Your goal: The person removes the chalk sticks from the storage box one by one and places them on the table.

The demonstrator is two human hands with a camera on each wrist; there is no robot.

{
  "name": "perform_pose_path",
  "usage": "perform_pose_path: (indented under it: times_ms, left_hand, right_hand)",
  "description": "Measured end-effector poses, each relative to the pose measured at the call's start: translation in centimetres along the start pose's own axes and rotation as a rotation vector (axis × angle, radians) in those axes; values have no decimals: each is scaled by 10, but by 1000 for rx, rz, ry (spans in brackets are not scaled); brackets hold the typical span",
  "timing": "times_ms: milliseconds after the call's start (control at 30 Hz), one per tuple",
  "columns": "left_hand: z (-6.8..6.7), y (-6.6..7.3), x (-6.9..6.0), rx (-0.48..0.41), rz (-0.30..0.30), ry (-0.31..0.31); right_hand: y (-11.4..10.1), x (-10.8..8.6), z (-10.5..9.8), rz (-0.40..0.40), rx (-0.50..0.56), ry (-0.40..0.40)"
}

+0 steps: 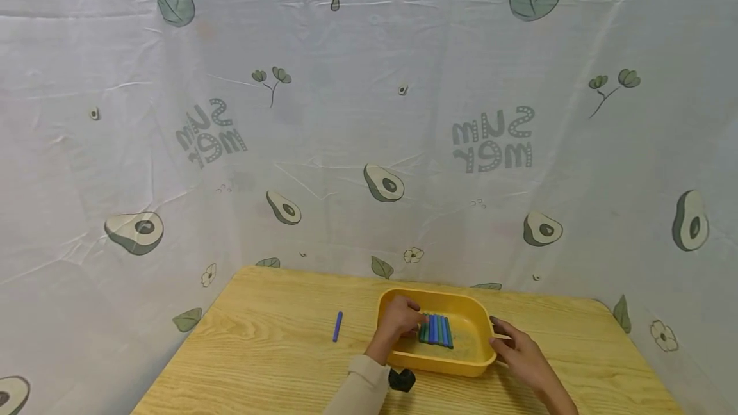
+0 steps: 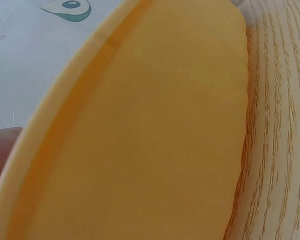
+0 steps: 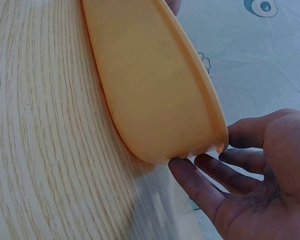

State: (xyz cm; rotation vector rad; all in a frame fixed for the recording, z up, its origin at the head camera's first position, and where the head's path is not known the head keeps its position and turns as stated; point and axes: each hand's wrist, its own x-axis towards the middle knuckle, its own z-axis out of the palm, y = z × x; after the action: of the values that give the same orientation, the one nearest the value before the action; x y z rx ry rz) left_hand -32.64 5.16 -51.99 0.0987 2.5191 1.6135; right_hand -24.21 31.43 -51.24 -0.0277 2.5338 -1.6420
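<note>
A shallow yellow plastic tray [image 1: 469,364] stands on the wooden table. Inside it several thin blue and green sticks [image 1: 441,330] lie side by side in a row. My left hand [image 1: 400,317] reaches over the tray's left side, its fingers bent at the left end of that row; whether they pinch a stick is hidden. At the right end of the tray, my right hand [image 1: 519,352] holds the rim. The right wrist view shows that thumb [image 3: 247,132] at the rim and the fingertips [image 3: 182,167] against the outer end wall. One blue stick [image 1: 337,326] lies apart, left of the tray.
A wood-grain table [image 1: 277,332] extends around the tray. Behind it hangs a pale cloth [image 1: 340,133] printed with avocados and leaves. A small black object [image 1: 401,380] sits beside the left wrist, near the tray's front side.
</note>
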Motion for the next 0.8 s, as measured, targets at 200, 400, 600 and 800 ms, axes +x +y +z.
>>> perform_pose_path:
  times_ms: [200, 400, 600, 800]
  left_hand:
    - [4, -1, 2, 73, 41, 39]
    - [6, -1, -1, 121, 38, 72]
    - [8, 1, -2, 181, 33, 107]
    - [9, 4, -3, 175, 7, 110]
  right_hand:
    - [-1, -1, 1, 11, -12, 7]
    - [0, -1, 1, 8, 6, -3]
    - [0, -1, 1, 5, 1, 3]
    - [2, 0, 0, 0, 0, -2]
